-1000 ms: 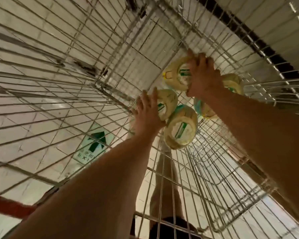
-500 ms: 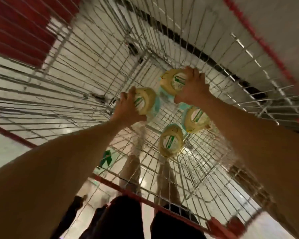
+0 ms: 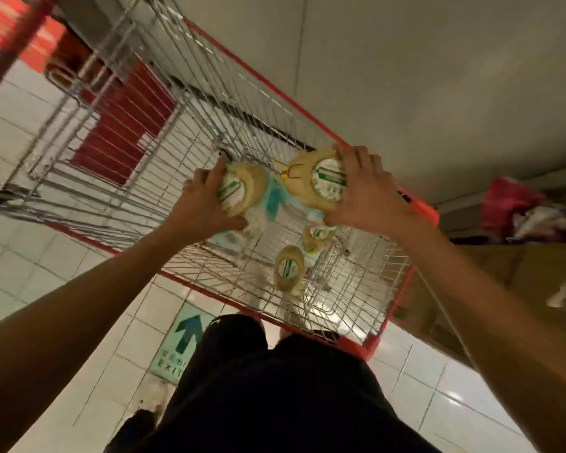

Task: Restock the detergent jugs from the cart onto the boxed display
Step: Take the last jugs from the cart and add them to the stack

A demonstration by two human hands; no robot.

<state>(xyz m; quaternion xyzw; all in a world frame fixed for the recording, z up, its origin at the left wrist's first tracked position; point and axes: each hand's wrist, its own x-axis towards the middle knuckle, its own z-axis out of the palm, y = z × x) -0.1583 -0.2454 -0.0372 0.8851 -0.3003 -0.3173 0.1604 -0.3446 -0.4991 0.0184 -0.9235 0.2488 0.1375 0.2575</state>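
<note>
I look down into a wire shopping cart (image 3: pixel 311 299) with a red rim. My left hand (image 3: pixel 203 204) grips one yellow-capped detergent jug (image 3: pixel 242 188) by its top. Close beside it, my right hand (image 3: pixel 363 194) grips a second detergent jug (image 3: pixel 321 181). Both held jugs hang above the cart's basket, near its rim height. Two more jugs stay on the cart floor: one (image 3: pixel 288 268) nearer me and another (image 3: pixel 317 237) partly hidden under my right hand.
Brown cardboard boxes (image 3: pixel 510 273) stand to the right of the cart, with a red and white bundle (image 3: pixel 523 210) on top. A grey wall (image 3: pixel 406 60) runs behind the cart. A green exit arrow (image 3: pixel 180 341) marks the white tiled floor by my dark trousers.
Both hands have lifted their jugs up from the cart floor toward the rim. My head has pulled back, so the whole cart and its surroundings are now in sight.
</note>
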